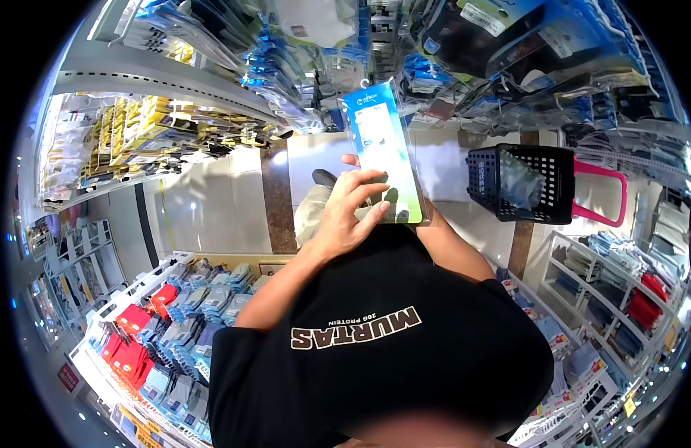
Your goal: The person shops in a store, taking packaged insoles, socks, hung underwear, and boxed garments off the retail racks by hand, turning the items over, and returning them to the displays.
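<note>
A flat clear plastic package point(401, 175) with a blue-to-green printed card and a white label is held upright in front of my chest. Across its lower left front lies my left hand point(349, 207), fingers spread and slightly bent, their tips on the card. My right forearm point(453, 243) reaches up behind the package, which hides that hand as it holds the package from the back. One fingertip point(350, 159) shows at the package's left edge; I cannot tell which hand it belongs to.
Hanging packaged goods point(502, 52) fill the racks ahead, with yellow packs point(147, 131) on the left. A black basket point(521, 183) with a pink handle point(620, 196) stands on the tiled floor to my right. Bins of folded packs point(185, 313) and a white shelf rack point(603, 287) flank me.
</note>
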`<state>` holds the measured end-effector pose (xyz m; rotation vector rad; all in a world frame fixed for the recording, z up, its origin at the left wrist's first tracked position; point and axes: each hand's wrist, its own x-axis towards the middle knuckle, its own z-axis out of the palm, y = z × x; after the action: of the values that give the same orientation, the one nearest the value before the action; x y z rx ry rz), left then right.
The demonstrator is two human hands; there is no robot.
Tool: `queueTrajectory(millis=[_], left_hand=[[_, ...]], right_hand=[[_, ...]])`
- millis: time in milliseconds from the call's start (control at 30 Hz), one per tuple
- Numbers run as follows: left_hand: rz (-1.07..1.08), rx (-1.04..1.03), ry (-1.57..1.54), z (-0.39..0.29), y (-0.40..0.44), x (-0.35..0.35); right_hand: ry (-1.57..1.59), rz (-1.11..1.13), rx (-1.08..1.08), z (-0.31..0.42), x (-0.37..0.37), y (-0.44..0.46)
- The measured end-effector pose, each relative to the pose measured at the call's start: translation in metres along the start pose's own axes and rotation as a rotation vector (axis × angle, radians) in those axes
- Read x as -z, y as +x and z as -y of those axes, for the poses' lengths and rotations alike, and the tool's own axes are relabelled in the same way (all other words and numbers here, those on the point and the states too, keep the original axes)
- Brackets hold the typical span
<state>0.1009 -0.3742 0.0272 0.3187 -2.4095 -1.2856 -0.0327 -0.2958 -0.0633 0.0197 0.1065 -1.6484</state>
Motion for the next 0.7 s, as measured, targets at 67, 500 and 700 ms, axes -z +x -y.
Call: queueTrajectory(millis=[67,500,700], left_hand=[[-0.009,0.041,-0.056,-0.002,0.005,-0.004],[-0.146,0.299,-0.488,0.006,-0.003,-0.015],[-0.321,0.621,-0.783,0.038,-0.001,-0.017]], right_hand=[[0.097,-0.033,-0.01,0.004,0.006,-0.002],[-0.348,-0.18,0.13,0.01,-0.011,-0.019],[-1.036,-0.43,0.586,0.005,-0.012,-0.006]])
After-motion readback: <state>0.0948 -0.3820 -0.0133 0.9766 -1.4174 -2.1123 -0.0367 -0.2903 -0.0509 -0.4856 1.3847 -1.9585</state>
